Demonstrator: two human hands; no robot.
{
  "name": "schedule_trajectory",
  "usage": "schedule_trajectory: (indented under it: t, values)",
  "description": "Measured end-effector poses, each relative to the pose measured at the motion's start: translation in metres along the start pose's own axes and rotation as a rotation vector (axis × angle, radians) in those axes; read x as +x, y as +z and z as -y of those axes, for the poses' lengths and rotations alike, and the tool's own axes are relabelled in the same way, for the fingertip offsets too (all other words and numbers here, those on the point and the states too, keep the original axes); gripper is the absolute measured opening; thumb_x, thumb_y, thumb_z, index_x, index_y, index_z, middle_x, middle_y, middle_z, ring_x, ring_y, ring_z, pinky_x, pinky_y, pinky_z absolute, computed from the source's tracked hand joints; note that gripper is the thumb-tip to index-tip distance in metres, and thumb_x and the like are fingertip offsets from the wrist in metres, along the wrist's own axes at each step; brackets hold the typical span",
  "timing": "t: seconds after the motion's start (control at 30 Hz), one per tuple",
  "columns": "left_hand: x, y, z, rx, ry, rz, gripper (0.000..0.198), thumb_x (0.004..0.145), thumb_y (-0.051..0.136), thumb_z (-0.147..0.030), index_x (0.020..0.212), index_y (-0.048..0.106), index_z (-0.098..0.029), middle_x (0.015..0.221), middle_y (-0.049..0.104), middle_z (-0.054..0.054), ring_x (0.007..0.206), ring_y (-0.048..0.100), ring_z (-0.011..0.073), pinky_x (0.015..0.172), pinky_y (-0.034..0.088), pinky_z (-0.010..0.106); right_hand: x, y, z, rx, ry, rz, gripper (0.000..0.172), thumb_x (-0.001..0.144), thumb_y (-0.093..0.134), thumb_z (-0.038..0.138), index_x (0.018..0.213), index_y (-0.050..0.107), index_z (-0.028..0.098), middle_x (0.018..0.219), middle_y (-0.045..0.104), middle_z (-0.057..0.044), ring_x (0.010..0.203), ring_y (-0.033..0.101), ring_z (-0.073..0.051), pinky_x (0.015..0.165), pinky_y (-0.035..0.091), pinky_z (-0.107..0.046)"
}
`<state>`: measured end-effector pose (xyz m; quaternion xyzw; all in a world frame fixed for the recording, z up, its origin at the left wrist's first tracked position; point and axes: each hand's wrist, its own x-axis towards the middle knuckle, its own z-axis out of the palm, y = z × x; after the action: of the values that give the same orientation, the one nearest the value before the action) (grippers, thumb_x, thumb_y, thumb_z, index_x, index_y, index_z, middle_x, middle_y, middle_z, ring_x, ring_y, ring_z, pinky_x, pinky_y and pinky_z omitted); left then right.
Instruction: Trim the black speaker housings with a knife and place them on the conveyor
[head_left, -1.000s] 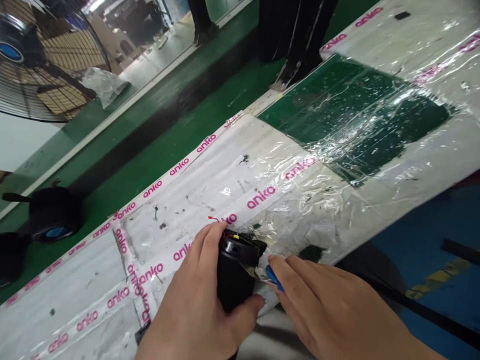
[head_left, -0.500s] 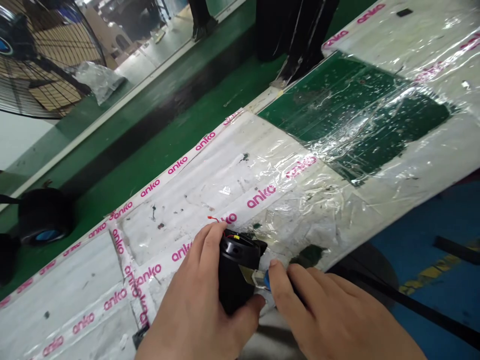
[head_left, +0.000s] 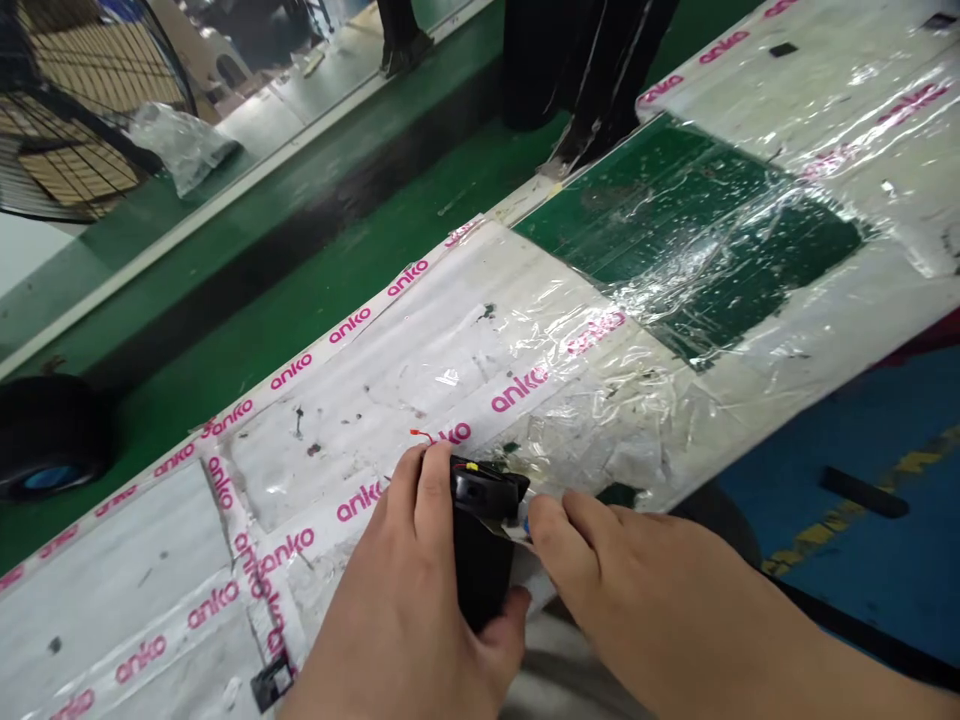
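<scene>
**What's the big picture?**

A long work table (head_left: 150, 600), wrapped in clear film and pink "anko" tape over white, runs diagonally across the view. A green patch (head_left: 675, 230) lies under the film toward its far end. Green floor (head_left: 300, 300) runs along the far edge, and a co-worker's legs (head_left: 574, 60) stand beyond it.

**And the hands?**

Both are at the near edge, low in the middle of the view. The left hand (head_left: 397, 600) is closed firmly around a black cylinder (head_left: 480, 565), with the fingers on one side and the thumb low on the other. A thin red wire (head_left: 421, 435) shows just beyond those fingers.

**The right hand?**

Its fingertips (head_left: 551, 530) are right beside the cylinder's capped end, at a small blue piece (head_left: 526, 524). The fingers hide most of that piece, so I can't tell whether they're gripping it.

**How does the cylinder lie?**

Its long axis runs almost straight up the view, with the capped end toward the table's far edge. The right hand is nearer that end.

**What's different from earlier?**

The cylinder stands more upright now, and less of the blue piece shows. The whole view has also slid, pushing the fan nearly out of frame.
</scene>
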<state>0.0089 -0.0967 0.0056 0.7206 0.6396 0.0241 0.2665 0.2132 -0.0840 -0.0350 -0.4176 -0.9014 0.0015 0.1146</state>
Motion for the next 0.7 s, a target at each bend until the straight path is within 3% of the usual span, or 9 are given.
schedule_trajectory:
  t: [0.17,0.27,0.4,0.57,0.7]
  values:
    - [0.004,0.001,-0.014,-0.010,-0.068,-0.018,0.088,0.081,0.069,-0.036,0.156,0.028,-0.017,0.152,0.052,0.027,0.137,0.059,0.0500,0.101,0.059,0.070,0.008,-0.013,-0.006,0.093,0.022,0.138,0.050,0.056,0.063,0.006,0.101,0.049,0.023,0.060,0.055,0.005,0.036,0.056,-0.021,0.043,0.012,-0.030]
    - [0.005,-0.002,-0.020,-0.054,-0.110,0.001,0.088,0.080,0.068,-0.037,0.157,0.030,-0.015,0.155,0.050,0.027,0.139,0.057,0.0502,0.107,0.054,0.073,0.004,-0.026,-0.011,0.125,-0.013,0.086,0.047,0.054,0.060,0.006,0.096,0.050,0.023,0.056,0.052,0.006,0.036,0.054,-0.021,0.044,0.013,-0.032]
    - [0.004,-0.002,-0.025,-0.108,-0.110,0.015,0.095,0.077,0.071,-0.039,0.161,0.031,-0.017,0.157,0.052,0.023,0.141,0.056,0.0478,0.113,0.050,0.071,-0.019,-0.036,-0.014,0.091,-0.056,0.021,0.047,0.062,0.055,0.003,0.107,0.056,0.019,0.064,0.059,0.002,0.037,0.051,-0.018,0.043,0.023,-0.034]
    - [0.001,0.005,-0.036,-0.108,-0.132,0.033,0.099,0.073,0.075,-0.035,0.162,0.036,-0.018,0.160,0.051,0.022,0.140,0.057,0.0487,0.113,0.051,0.070,-0.043,-0.027,-0.004,0.129,0.116,0.022,0.029,0.089,0.060,0.022,0.118,0.063,0.021,0.072,0.065,-0.003,0.052,0.058,-0.020,0.048,0.032,-0.031]
    - [0.001,0.004,-0.041,-0.081,-0.179,0.062,0.098,0.072,0.077,-0.035,0.161,0.038,-0.020,0.160,0.051,0.021,0.140,0.056,0.0490,0.114,0.050,0.068,-0.061,-0.022,-0.004,0.223,0.220,0.016,0.026,0.096,0.055,0.026,0.119,0.065,0.023,0.074,0.067,-0.004,0.051,0.057,-0.020,0.047,0.033,-0.032]
